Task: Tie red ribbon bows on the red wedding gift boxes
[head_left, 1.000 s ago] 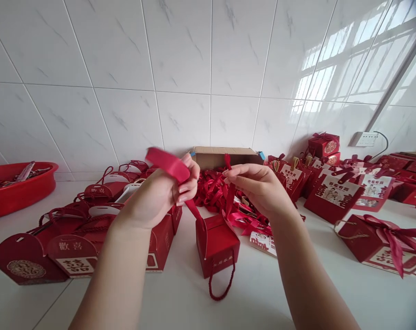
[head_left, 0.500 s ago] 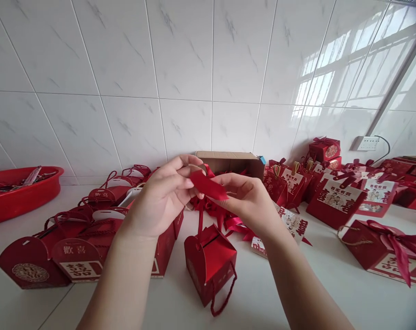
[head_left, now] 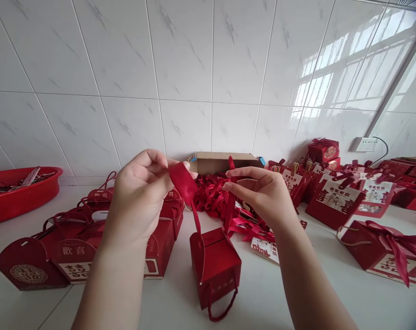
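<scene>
Far left of the small red gift box [head_left: 221,256], I saw through my head camera a red plastic basin [head_left: 24,206]; nearer the box, on the same side, stood rope-handled gift boxes [head_left: 29,270]. Up and left of the small box, my left hand [head_left: 139,188] had thumb and fingers together, pinching a red satin ribbon [head_left: 183,183] that ran down to the box's left flap. The small box sat turned on the white counter [head_left: 173,307], below and between both hands. Behind it lay a heap of ribbons [head_left: 213,197] before a cardboard carton [head_left: 224,156]. Up and right of it, my right hand [head_left: 263,190] pinched the ribbon's other length between thumb and forefinger. Farther right of it stood printed gift bags [head_left: 335,201] and a bow-tied box [head_left: 379,252].
</scene>
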The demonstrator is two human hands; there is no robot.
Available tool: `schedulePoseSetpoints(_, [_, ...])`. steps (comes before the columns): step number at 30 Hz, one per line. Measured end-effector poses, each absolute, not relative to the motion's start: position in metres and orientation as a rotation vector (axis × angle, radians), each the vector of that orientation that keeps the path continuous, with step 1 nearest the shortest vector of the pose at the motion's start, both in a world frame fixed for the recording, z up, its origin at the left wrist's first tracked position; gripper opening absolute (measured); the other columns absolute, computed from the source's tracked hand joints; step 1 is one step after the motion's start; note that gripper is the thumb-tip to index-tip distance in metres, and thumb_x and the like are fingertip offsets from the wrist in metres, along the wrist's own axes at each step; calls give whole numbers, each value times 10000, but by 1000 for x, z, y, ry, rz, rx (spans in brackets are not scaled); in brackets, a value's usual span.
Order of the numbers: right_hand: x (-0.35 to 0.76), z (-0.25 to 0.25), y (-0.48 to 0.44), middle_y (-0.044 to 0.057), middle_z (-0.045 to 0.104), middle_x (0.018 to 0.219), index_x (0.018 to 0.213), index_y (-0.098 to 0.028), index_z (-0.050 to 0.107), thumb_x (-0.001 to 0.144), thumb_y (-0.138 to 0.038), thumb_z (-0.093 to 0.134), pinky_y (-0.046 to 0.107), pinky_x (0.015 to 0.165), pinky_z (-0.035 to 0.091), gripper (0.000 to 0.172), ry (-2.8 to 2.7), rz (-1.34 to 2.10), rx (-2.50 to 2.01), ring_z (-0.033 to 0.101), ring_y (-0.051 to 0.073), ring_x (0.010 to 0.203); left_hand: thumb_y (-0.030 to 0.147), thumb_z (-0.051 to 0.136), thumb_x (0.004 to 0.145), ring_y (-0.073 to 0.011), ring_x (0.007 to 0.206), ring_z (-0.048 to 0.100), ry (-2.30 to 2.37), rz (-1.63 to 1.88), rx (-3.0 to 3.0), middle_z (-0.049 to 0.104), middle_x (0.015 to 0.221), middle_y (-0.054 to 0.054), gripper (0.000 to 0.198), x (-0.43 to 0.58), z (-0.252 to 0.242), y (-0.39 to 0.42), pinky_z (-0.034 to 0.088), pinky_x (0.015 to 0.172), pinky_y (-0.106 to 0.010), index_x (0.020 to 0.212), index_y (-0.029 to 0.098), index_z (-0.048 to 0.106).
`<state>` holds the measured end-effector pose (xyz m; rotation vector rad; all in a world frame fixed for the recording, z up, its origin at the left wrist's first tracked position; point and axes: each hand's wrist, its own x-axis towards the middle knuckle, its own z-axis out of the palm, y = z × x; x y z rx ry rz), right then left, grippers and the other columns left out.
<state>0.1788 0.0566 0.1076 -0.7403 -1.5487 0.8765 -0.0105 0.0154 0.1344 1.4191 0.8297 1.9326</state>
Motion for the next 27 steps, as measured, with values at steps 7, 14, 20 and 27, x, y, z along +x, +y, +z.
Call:
schedulePoseSetpoints(7, [184,105,64,7,664,728,779,-203,525,717,-287,736,247,547,529,235,-1540,922,-613,704,195,743,217,688,782,-123,590,662,962,2007,1486,647,608,55,181,-6,137,12,532,529,-222,812,206,510])
schedulePoseSetpoints(14, [188,106,66,12,663,710,842,-209,473,734,-347,728,275,612,543,309,-1528,1028,-617,684,173,706,228,682,793,-154,612,694,1069,2029,1576,610,556,86,283,-3,140,8,540,480,-230,737,222,405])
schedulePoseSetpoints(20, [191,106,67,17,679,760,814,-217,473,821,-319,638,308,701,548,194,-1526,1028,-537,680,165,766,175,687,773,-111,555,669,1048,2161,1562,692,715,76,182,5,137,10,530,511,-234,762,209,508])
schedulePoseSetpoints(27, [194,105,70,22,677,857,825,-213,550,867,-306,577,315,793,531,106,-1567,899,-495,658,158,873,227,693,767,-117,600,660,1140,2117,1671,694,737,40,34,6,133,17,524,540,-255,780,239,663])
